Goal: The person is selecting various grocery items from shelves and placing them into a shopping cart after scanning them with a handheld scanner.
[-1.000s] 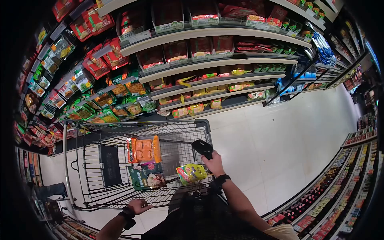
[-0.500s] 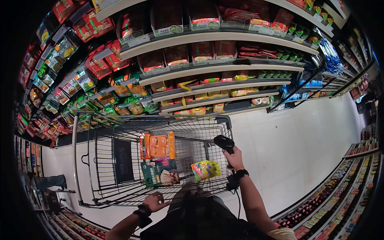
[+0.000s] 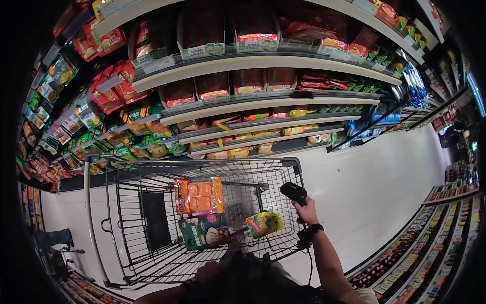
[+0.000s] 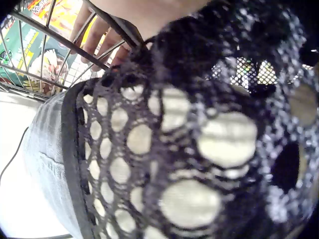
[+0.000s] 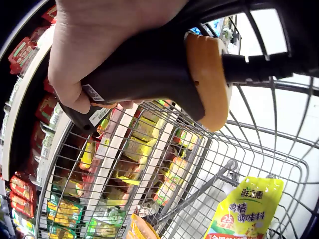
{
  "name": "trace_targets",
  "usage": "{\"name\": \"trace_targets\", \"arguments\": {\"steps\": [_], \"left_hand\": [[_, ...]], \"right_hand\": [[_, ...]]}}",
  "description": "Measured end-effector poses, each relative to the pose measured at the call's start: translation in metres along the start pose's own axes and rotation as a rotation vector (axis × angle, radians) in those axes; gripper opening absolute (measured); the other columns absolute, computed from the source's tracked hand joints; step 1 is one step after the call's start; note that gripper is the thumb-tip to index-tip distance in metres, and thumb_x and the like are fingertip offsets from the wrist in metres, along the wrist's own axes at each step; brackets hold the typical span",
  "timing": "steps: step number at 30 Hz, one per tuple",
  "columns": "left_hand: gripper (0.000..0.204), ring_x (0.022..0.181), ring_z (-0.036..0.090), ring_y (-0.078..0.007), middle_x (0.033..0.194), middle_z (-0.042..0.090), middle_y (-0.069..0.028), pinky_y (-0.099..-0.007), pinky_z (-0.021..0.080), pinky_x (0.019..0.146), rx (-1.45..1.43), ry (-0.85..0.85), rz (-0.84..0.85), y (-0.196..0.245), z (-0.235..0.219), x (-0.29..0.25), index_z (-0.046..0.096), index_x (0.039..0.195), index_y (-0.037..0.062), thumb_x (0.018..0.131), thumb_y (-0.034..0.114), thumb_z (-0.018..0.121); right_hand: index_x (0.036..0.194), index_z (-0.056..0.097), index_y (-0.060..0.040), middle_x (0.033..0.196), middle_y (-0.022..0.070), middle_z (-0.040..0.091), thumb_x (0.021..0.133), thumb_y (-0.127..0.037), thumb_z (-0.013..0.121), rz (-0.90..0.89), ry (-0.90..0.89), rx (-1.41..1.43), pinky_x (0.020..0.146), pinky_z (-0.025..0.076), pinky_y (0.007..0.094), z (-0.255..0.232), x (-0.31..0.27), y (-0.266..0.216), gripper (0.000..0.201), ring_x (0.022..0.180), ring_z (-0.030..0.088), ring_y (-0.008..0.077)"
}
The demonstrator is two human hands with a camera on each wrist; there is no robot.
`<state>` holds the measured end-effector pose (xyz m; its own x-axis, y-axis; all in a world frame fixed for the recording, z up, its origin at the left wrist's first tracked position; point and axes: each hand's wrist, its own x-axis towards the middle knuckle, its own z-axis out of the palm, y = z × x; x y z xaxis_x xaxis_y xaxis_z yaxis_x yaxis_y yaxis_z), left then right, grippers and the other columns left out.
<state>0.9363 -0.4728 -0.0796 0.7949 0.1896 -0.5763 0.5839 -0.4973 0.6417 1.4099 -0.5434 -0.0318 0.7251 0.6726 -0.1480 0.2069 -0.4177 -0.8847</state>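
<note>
My right hand (image 3: 307,211) grips a black barcode scanner (image 3: 293,193) above the right end of the wire shopping cart (image 3: 202,164). Its handle ends in an orange base (image 5: 209,79) with a cable in the right wrist view. At the cart's near side, my left hand (image 3: 206,272) is partly hidden by dark clothing. In the left wrist view its fingers (image 4: 102,37) hang over the cart's rim, behind the wires. Inside the cart lie a yellow seasoning pouch (image 3: 265,224), an orange food pack (image 3: 200,196) and a dark green pack (image 3: 204,231).
Shelves (image 3: 263,63) of red and yellow packs run along the cart's far side. Hanging packs (image 3: 109,91) fill the rack at left. More shelves (image 3: 415,253) stand at lower right, with pale floor (image 3: 364,182) between. Another person's leg (image 3: 53,238) shows at far left.
The scanner in my right hand has moved rightward in the head view, to the cart's right end. My left hand has shifted right, towards my body, and is now partly covered by clothing.
</note>
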Motion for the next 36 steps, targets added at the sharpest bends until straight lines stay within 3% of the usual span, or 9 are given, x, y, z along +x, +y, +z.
{"name": "trace_targets", "arguments": {"steps": [7,8,11,12,14,17,20,25,36], "left_hand": [[0.033,0.102,0.054,-0.0318,0.107,0.057,-0.0156,-0.0399,0.044,0.089,0.404,0.401,0.160,-0.077,0.076,0.012,0.054,0.114,0.0080,0.082,0.015,0.055],[0.033,0.102,0.054,-0.0318,0.107,0.057,-0.0156,-0.0399,0.044,0.089,0.413,0.401,0.158,-0.046,0.060,0.004,0.054,0.114,0.0080,0.082,0.015,0.055],[0.027,0.098,0.058,-0.0302,0.108,0.058,-0.0160,-0.0435,0.047,0.079,-0.445,0.504,0.344,0.035,0.012,-0.001,0.055,0.105,0.0081,0.089,0.026,0.044],[0.027,0.098,0.058,-0.0302,0.108,0.058,-0.0160,-0.0435,0.047,0.079,-0.446,0.505,0.339,0.054,-0.010,0.005,0.055,0.105,0.0081,0.089,0.026,0.044],[0.031,0.099,0.057,-0.0327,0.106,0.059,-0.0161,-0.0435,0.046,0.081,-0.064,-0.173,-0.233,0.084,-0.041,0.018,0.056,0.102,0.0081,0.085,0.033,0.049],[0.031,0.095,0.057,-0.0338,0.099,0.059,-0.0151,-0.0429,0.046,0.078,-0.102,-0.211,-0.399,0.152,-0.076,0.030,0.056,0.099,0.0095,0.081,0.035,0.056],[0.034,0.091,0.059,-0.0304,0.089,0.062,-0.0116,-0.0413,0.047,0.075,-0.161,0.030,-0.218,0.131,-0.033,0.027,0.058,0.096,0.0117,0.080,0.042,0.061],[0.057,0.083,0.061,-0.0299,0.085,0.064,-0.0117,-0.0400,0.048,0.073,-0.086,0.099,-0.312,0.173,-0.047,0.033,0.061,0.082,0.0085,0.078,0.065,0.055],[0.056,0.088,0.062,-0.0299,0.090,0.064,-0.0140,-0.0387,0.049,0.076,-0.047,0.048,-0.353,0.229,-0.047,0.067,0.063,0.090,0.0077,0.077,0.061,0.058]], "right_hand": [[0.093,0.064,-0.0005,0.080,0.0103,0.066,0.072,-0.015,0.070,-0.008,-0.011,0.039,0.070,0.048,0.0314,-0.015,0.010,0.005,0.026,0.073,0.060,0.0167],[0.093,0.064,-0.0007,0.081,0.0099,0.066,0.072,-0.014,0.070,0.023,-0.026,0.019,0.070,0.048,0.0314,-0.018,0.012,0.007,0.026,0.073,0.060,0.0165],[0.094,0.064,-0.0007,0.081,0.0096,0.066,0.072,-0.014,0.069,0.061,-0.060,0.000,0.069,0.048,0.0312,-0.030,0.015,0.000,0.025,0.073,0.061,0.0162],[0.094,0.064,-0.0005,0.081,0.0097,0.066,0.072,-0.013,0.069,0.065,-0.068,0.008,0.069,0.049,0.0310,-0.032,0.018,-0.001,0.025,0.073,0.061,0.0160],[0.093,0.065,-0.0003,0.082,0.0104,0.066,0.072,-0.013,0.069,0.069,-0.078,0.019,0.069,0.049,0.0311,-0.039,0.024,0.002,0.025,0.073,0.061,0.0169],[0.093,0.065,0.0000,0.084,0.0119,0.067,0.072,-0.013,0.069,0.004,-0.101,0.015,0.069,0.049,0.0314,-0.055,0.038,0.004,0.025,0.073,0.062,0.0188],[0.095,0.065,-0.0005,0.086,0.0155,0.066,0.072,-0.014,0.068,-0.068,-0.112,-0.011,0.071,0.049,0.0339,-0.069,0.050,0.011,0.026,0.077,0.064,0.0256],[0.092,0.065,0.0003,0.086,0.0182,0.065,0.070,-0.016,0.069,-0.126,-0.118,0.007,0.072,0.049,0.0374,-0.077,0.061,0.015,0.027,0.077,0.063,0.0324],[0.088,0.064,0.0015,0.081,0.0185,0.063,0.070,-0.016,0.068,-0.140,-0.115,-0.018,0.069,0.049,0.0382,-0.129,0.080,0.032,0.026,0.074,0.062,0.0337]]}}
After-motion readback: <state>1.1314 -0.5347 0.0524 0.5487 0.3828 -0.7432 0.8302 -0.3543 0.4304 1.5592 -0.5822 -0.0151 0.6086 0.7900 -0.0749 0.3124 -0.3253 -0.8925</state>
